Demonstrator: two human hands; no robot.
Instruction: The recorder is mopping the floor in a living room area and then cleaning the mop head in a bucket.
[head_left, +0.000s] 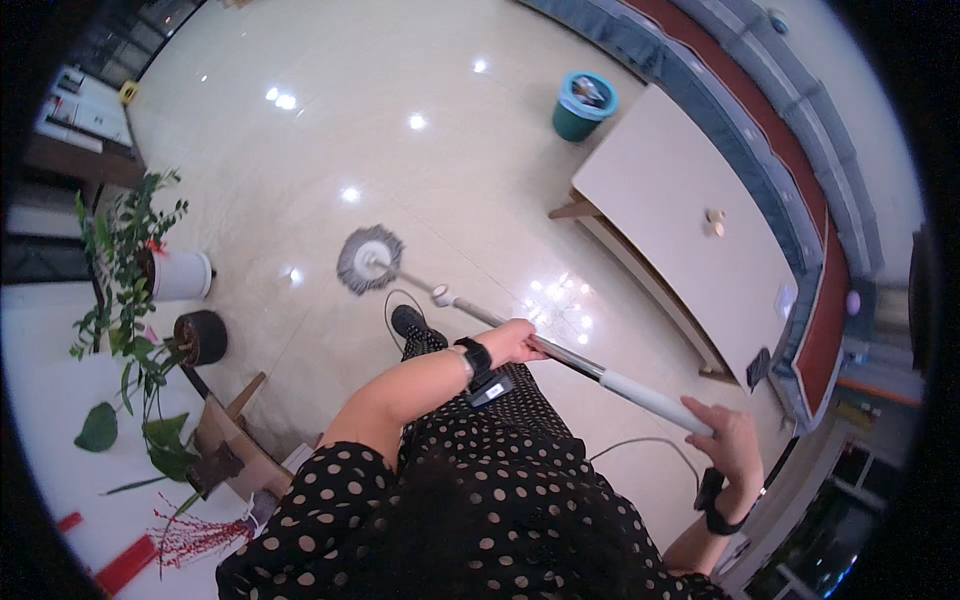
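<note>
A round mop with a grey string head (370, 260) rests on the glossy tiled floor, ahead and to the left. Its metal pole (570, 355) slants back across my body to the right. My left hand (516, 341) is wrapped around the middle of the pole, palm partly hidden. At the upper end, my right hand (729, 442) holds the tip of the white grip (656, 403) between thumb and fingers, with the index finger lifted along it. Black straps circle both wrists.
A white coffee table (686, 225) stands right, before a blue-grey sofa (780, 135). A green trash bin (576, 124) sits by its far corner. Potted plants in a white pot (180, 275) and a dark pot (202, 337) line the left. My shoe (408, 321) is near the mop head.
</note>
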